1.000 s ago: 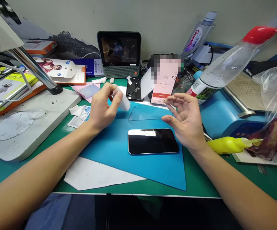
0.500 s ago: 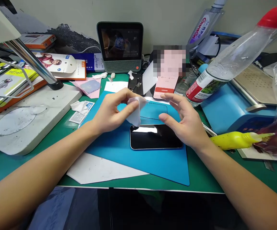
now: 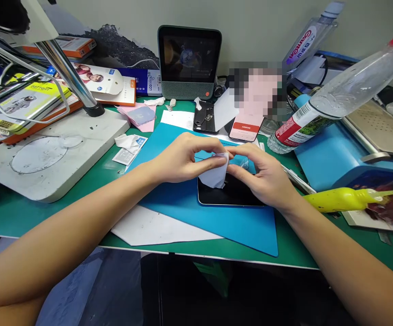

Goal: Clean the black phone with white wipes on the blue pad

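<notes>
Two hands meet over one phone [image 3: 232,194], dark screen up, lying on the blue mat [image 3: 216,222]; that phone is my landmark. Just above its near-left corner hangs a small white wipe [image 3: 215,173], pinched at its top edge by my left hand [image 3: 182,158], thumb and forefinger closed on it. My right hand [image 3: 262,176] sits right of the wipe, over the phone's right half, fingers curled narrow toward the wipe's top edge; whether they actually grip it I cannot tell. Wipe looks thin, soft, near weightless, floppy below the pinch, so I'd judge it best held by an edge or folded corner. Phone glass reads slick and breakable; take it by the long sides, not the face. Behind the phone: a second phone with a red bar [image 3: 245,129], a dark smart display [image 3: 188,61]. Right of the phone: yellow squeeze bottle [image 3: 342,199], a tilted clear bottle [image 3: 335,95]. Left of it: white stand base [image 3: 46,156], torn sachets [image 3: 126,147].
</notes>
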### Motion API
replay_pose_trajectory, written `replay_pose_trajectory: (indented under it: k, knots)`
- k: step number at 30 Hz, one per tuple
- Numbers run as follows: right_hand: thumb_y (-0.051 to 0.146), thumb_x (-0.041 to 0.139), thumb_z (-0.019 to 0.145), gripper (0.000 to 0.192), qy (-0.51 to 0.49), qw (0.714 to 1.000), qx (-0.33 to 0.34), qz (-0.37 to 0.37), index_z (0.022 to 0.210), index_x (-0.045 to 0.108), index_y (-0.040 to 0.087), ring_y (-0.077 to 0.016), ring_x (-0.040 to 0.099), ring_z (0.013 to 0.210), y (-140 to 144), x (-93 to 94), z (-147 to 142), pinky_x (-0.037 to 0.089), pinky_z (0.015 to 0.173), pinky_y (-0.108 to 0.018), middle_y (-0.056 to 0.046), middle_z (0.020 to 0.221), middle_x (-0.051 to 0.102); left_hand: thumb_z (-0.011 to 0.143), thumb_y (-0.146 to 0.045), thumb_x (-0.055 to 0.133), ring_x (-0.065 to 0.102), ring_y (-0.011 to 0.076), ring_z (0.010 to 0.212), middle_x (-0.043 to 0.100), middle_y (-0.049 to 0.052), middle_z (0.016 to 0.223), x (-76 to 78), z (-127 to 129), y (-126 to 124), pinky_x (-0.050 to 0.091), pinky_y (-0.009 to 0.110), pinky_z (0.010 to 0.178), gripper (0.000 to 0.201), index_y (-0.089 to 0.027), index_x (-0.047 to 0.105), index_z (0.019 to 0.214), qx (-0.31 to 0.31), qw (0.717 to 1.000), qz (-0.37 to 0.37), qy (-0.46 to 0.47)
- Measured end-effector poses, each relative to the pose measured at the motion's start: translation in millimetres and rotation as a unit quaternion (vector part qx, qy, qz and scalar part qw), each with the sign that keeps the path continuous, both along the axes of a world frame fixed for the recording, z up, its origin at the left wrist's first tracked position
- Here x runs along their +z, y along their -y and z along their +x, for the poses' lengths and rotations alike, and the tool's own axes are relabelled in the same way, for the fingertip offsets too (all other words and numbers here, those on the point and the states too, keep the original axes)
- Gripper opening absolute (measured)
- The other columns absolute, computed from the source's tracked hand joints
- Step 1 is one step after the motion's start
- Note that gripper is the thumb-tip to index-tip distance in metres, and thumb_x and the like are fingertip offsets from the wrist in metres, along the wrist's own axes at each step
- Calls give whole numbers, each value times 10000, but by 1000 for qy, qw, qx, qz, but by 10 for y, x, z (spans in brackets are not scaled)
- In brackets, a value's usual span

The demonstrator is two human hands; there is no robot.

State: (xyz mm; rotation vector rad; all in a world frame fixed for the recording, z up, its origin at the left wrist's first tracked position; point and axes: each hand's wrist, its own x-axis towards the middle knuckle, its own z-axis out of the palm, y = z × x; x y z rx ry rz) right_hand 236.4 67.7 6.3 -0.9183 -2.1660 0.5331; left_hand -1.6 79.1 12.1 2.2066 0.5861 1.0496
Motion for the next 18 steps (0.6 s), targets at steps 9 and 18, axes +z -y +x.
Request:
replay_pose_trajectory:
  k: [9, 18]
  knots:
    - [371, 738, 905, 326, -43, 996, -26, -67, 1223, 715, 303, -277, 700, 1190, -15, 0, 22, 525, 1061, -494, -29, 1263, 767, 989, -312, 644, 663, 222, 1057, 719, 90, 1118, 4, 15, -21, 531, 409, 947, 134, -229, 707, 904, 36, 994, 99, 21]
    - [308, 709, 925, 51, -32, 998, -55, 28, 911, 757, 300, -250, 726, 919, -18, 114, -39, 567, 866, -453, -16, 954, 777, 1016, -328, 533, 622, 236, 843, 714, 72, 880, -98, -71, -84, 492, 410, 796, 200, -235, 679, 916, 102, 976, 185, -61]
